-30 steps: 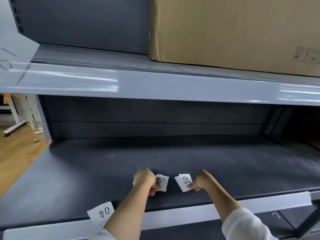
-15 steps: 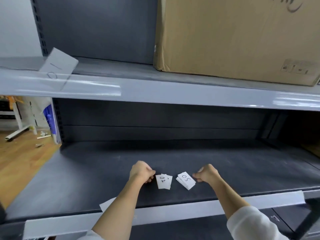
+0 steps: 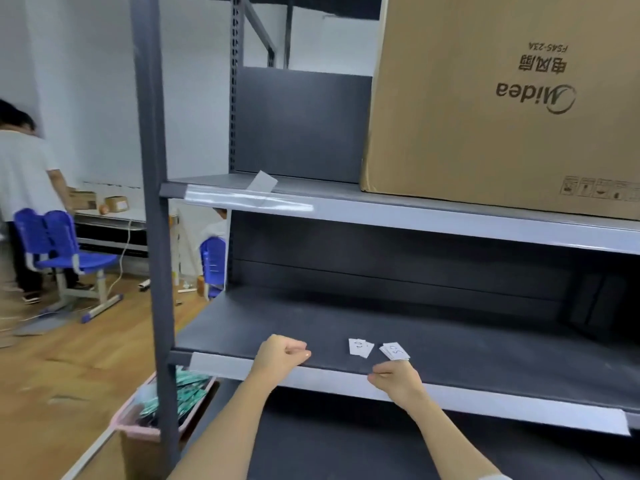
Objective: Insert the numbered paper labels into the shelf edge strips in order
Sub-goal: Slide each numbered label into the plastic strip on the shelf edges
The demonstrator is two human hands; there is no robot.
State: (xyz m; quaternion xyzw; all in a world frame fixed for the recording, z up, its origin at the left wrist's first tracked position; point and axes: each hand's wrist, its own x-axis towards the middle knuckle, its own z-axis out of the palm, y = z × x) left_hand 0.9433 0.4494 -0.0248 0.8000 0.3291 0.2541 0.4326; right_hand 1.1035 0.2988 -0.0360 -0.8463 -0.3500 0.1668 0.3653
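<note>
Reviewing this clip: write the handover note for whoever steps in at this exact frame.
Left hand: loosely fisted at the lower shelf's front edge, holding nothing I can see.
Right hand: curled at the lower edge strip, apparently empty.
Labels: two small stacks on the lower shelf, the left stack and the right stack, top one apparently reading 05.
Done: one paper label sticks up from the upper edge strip.
Left: the stacked labels remain to be inserted, in order.

The lower shelf lies open apart from two small label stacks near its front edge. A cardboard box fills the upper shelf's right side.
</note>
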